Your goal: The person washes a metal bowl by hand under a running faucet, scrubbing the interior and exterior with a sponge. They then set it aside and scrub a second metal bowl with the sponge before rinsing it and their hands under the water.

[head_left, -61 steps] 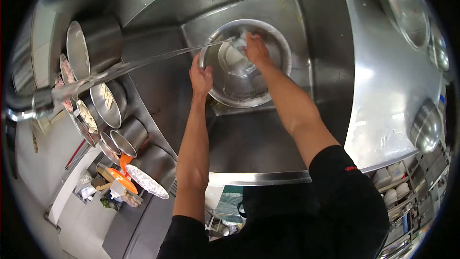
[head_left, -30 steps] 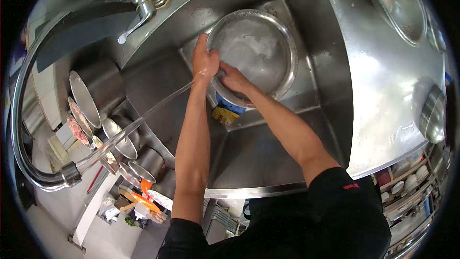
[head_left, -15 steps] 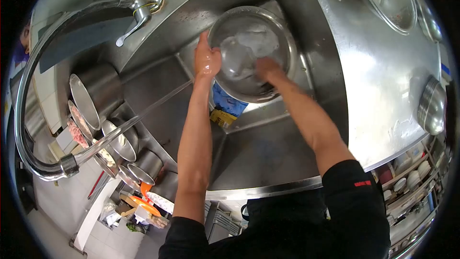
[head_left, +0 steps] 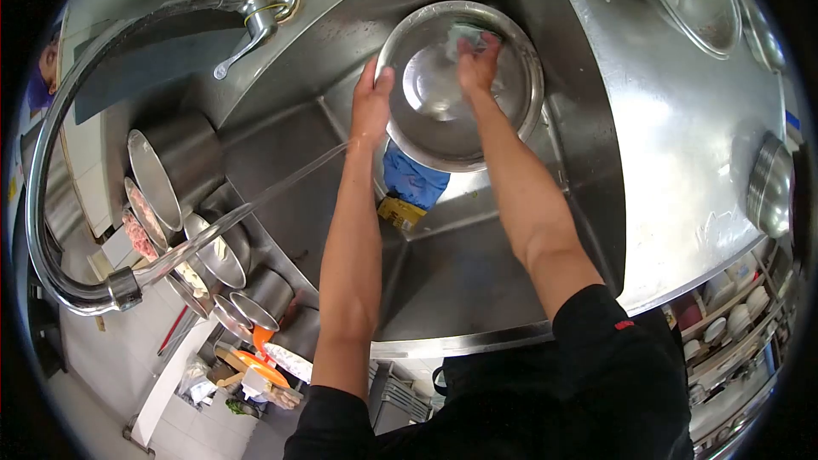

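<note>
A round stainless steel bowl (head_left: 417, 132) sits tilted in the sink, wet inside. My left hand (head_left: 371, 105) grips its left rim, thumb on the inner side and fingers outside. Inside the bowl, against the far wall, my right hand (head_left: 479, 66) presses a pale greenish cloth or scrub pad (head_left: 464, 34), partly covered by the fingers. Under the bowl's near edge lies a blue and yellow packet (head_left: 413, 179), its far part hidden. Water from the curved faucet (head_left: 119, 290) streams toward my left wrist.
The steel sink (head_left: 460, 273) surrounds the bowl. Left of it stand a large pot (head_left: 187, 162) and several smaller pans, some with food. On the right counter (head_left: 656, 153) are metal bowls (head_left: 771, 187) and a strainer-like basin (head_left: 690, 0). Part of another person (head_left: 43, 77) shows far left.
My right hand has moved from the bowl's lower middle to its far wall, bringing the cloth or pad into view. The bowl has shifted slightly right, and the foam inside has thinned.
</note>
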Tool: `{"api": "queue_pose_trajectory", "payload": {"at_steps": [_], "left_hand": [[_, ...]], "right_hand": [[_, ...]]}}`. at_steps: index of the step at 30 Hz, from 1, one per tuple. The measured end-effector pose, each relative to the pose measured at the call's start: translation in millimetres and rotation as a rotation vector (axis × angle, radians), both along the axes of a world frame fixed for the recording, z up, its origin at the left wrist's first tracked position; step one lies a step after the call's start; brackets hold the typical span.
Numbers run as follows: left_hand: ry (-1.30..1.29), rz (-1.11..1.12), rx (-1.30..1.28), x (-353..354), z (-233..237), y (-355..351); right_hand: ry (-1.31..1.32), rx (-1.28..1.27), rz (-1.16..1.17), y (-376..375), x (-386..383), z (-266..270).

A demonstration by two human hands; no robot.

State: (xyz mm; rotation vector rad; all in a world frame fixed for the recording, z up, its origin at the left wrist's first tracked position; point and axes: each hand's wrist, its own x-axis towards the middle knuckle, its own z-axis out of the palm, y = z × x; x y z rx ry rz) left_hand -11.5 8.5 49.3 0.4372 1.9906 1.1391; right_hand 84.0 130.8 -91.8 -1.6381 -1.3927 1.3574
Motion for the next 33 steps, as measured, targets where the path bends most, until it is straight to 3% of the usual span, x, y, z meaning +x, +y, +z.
{"api": "queue_pose_trajectory", "payload": {"at_steps": [1,2,4,6,10,12,14,15,16,18,20,22,24,25,27,31,32,33], "left_hand": [[-0.147,0.085,0.050,-0.2,-2.4,-1.9],[-0.291,0.170,0.098,-1.5,-4.7,-3.9],[-0.405,0.271,0.173,5.3,3.4,-0.2],[-0.524,0.365,0.258,5.2,10.8,3.8],[-0.639,0.403,0.308,-5.5,12.4,2.9],[-0.174,-0.008,0.070,-7.5,7.2,2.4],[-0.146,0.020,0.069,-4.0,13.2,7.5],[-0.027,-0.102,0.031,-4.3,4.1,6.3],[0.096,-0.222,-0.001,-3.2,4.6,10.8],[0.102,-0.194,-0.025,-1.7,5.9,19.0],[-0.093,-0.068,-0.042,-2.7,6.1,14.7],[-0.140,-0.035,-0.130,0.4,23.7,13.4],[-0.244,-0.016,-0.095,3.6,16.6,4.1],[-0.243,-0.018,-0.093,4.4,9.8,0.8],[-0.091,0.046,-0.139,7.2,-2.0,-8.8],[-0.106,0.072,-0.131,11.0,-9.0,-23.8],[-0.089,0.084,-0.103,14.5,-7.1,-24.1],[-0.071,0.092,-0.080,16.7,-5.4,-24.3]], "right_hand": [[0.305,-0.253,-0.262,-1.4,-14.9,7.4],[0.307,-0.252,-0.261,-2.5,-25.4,15.0],[0.958,-0.748,-0.242,-10.4,-41.7,65.7],[0.897,-0.892,-0.042,-43.9,-43.3,92.0],[0.198,-0.433,0.917,-84.4,41.3,99.0],[-0.217,-0.292,1.293,-58.6,83.6,124.4],[-0.747,-0.180,1.475,-29.0,112.8,110.3],[-0.753,-0.179,1.470,-18.5,114.7,105.7],[-0.790,-0.031,1.294,-5.3,114.7,100.7],[-0.834,0.261,0.924,25.2,106.8,89.3],[-0.696,0.496,0.701,35.6,70.9,87.5],[-0.134,0.147,0.356,41.2,17.6,134.8],[-0.153,0.693,0.805,50.7,-13.9,89.3],[-0.154,0.694,0.802,50.0,-13.1,116.0],[-0.436,0.791,1.536,47.4,-2.8,164.9],[-0.430,0.826,1.505,24.3,47.7,80.6],[-0.451,0.947,1.324,22.9,65.9,40.5],[-0.468,1.053,1.134,20.4,70.0,34.7]]}}
